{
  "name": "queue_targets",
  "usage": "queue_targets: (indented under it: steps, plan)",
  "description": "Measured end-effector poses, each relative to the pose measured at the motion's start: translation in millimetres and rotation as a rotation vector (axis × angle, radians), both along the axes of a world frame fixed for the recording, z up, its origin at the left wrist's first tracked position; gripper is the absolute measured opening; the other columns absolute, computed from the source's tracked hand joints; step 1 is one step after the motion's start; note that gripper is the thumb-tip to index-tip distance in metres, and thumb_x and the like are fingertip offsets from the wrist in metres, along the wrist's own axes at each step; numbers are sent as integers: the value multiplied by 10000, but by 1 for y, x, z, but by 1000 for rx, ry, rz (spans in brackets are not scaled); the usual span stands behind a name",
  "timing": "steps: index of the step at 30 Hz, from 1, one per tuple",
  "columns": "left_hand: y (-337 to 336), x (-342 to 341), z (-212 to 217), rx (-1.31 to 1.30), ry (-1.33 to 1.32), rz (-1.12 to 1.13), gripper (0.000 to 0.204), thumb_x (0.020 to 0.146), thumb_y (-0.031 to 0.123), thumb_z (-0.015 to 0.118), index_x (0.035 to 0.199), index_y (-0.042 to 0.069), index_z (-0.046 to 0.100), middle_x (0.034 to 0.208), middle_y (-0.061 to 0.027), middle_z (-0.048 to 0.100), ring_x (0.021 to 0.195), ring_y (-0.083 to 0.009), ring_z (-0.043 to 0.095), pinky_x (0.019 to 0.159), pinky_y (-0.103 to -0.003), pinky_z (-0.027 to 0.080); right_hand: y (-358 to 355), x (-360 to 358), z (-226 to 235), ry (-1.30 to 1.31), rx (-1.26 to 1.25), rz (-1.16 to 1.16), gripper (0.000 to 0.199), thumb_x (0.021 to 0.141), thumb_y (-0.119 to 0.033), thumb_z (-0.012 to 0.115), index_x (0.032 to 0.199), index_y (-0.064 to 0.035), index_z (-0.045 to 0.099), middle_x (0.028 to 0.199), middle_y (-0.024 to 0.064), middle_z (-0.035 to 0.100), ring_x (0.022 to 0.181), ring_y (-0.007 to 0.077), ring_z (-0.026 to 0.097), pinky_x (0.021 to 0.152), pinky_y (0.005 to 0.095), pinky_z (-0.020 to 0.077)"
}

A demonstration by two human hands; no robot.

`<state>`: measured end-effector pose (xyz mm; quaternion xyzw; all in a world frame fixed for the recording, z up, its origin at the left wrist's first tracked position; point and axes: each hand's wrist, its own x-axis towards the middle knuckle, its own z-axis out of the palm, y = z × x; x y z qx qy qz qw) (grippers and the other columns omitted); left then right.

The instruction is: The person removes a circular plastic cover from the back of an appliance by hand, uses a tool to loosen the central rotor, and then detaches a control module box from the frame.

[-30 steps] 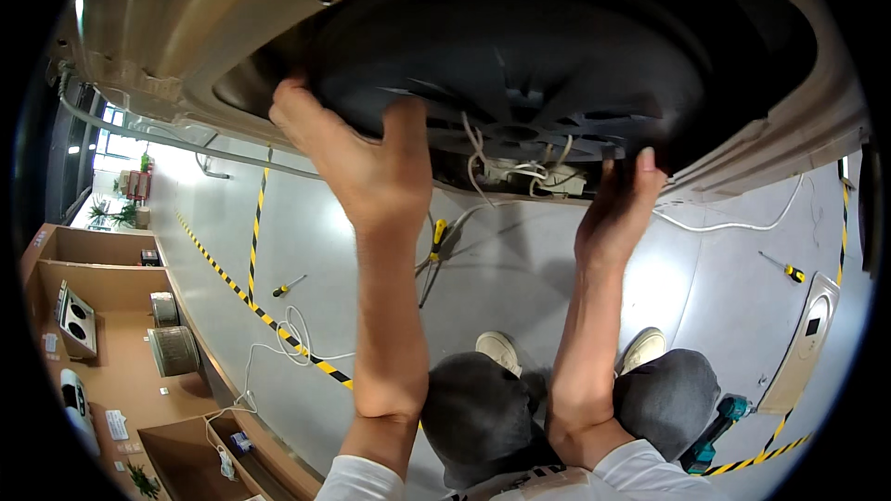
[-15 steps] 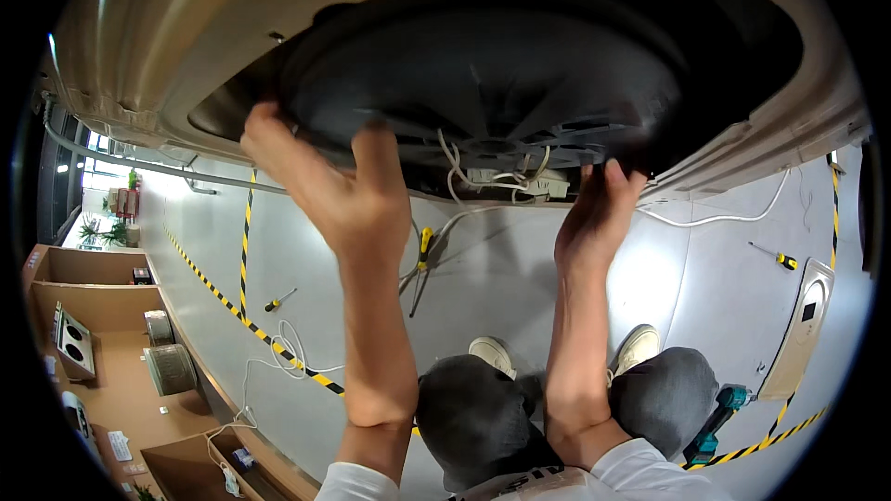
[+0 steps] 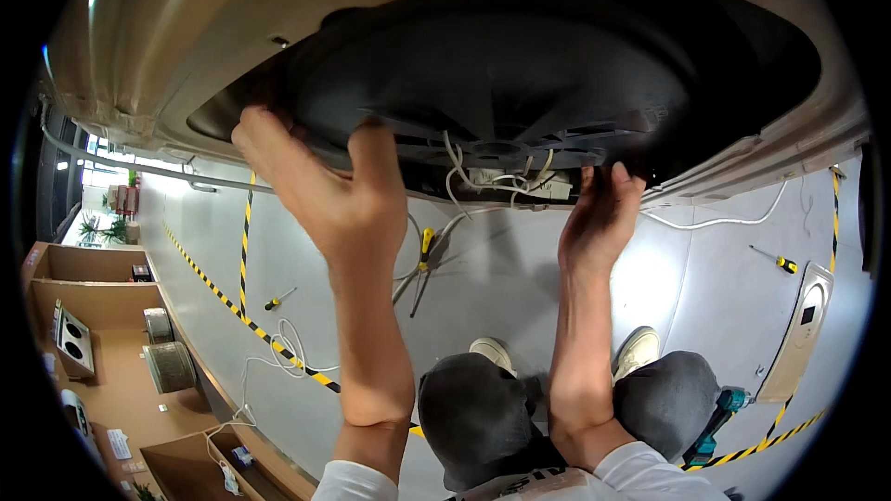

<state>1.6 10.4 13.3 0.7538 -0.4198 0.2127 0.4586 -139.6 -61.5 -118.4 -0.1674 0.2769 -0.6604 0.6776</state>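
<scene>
Black disc (image 3: 492, 83) sits inside a beige casing's (image 3: 213, 23) opening; left hand (image 3: 357, 199) grasps its left edge, right hand (image 3: 597, 227) its lower right. Even support, clear of the white wires (image 3: 457, 156), seems wise.

Blk disc (image 3: 483, 83): lg, round, matte; radial ribs run to hub at btm of visible face; slots betw. ribs near hub; seen obliquely, foreshortened to oval, exact tilt unclear; sits w/in wide opening of beige casing (image 3: 232, 0); dark gap R of disc; upper rim in shadow, hard to read.
</scene>
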Motion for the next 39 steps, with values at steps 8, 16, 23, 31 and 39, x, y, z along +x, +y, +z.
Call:
queue_targets:
  steps: [8, 16, 23, 31, 39]
  plan:
    - [-7, -1, 4, -62, 2, -1, 401, 689, 84, 598, 1064, -26, 511, 958, -128, 370, 867, -243, 372, 805, -322, 339, -17, -6, -12, -1, 67, 59, 148, 883, -182, 546, 983, -78, 579, 1038, 28, 587, 997, 142, 530, 930, 333, 418]
    - [-13, 6, -4, -143, -64, -109, 504, 697, 62, 585, 1168, -61, 458, 966, -151, 390, 913, -287, 407, 899, -366, 358, -14, -5, 3, 43, 50, 47, 92, 842, -95, 552, 922, -100, 507, 1001, 15, 555, 981, 130, 516, 934, 331, 417]
    - [-13, 7, 2, -60, -50, -46, 441, 699, 80, 569, 1102, -65, 463, 972, -180, 432, 920, -332, 403, 894, -390, 347, -15, -2, 8, 70, 36, 48, 280, 926, -315, 605, 1037, -72, 521, 1143, 45, 576, 1096, 153, 518, 994, 354, 393]
    - [-12, 10, 4, -67, -20, 1, 306, 902, 188, 498, 1076, -61, 464, 1007, -216, 448, 952, -364, 417, 928, -434, 319, -29, 2, -8, 154, -53, 37, 595, 930, -470, 582, 1281, -4, 469, 1269, 62, 536, 1184, 160, 475, 1065, 373, 338]
    - [-14, 13, 3, -117, -11, 36, 483, 992, 465, 408, 881, -5, 439, 869, -57, 414, 834, -180, 362, 844, -283, 322, -34, 3, -16, 86, -45, 124, 719, 930, -619, 444, 1413, -90, 381, 1419, 26, 426, 1293, 192, 391, 1094, 352, 273]
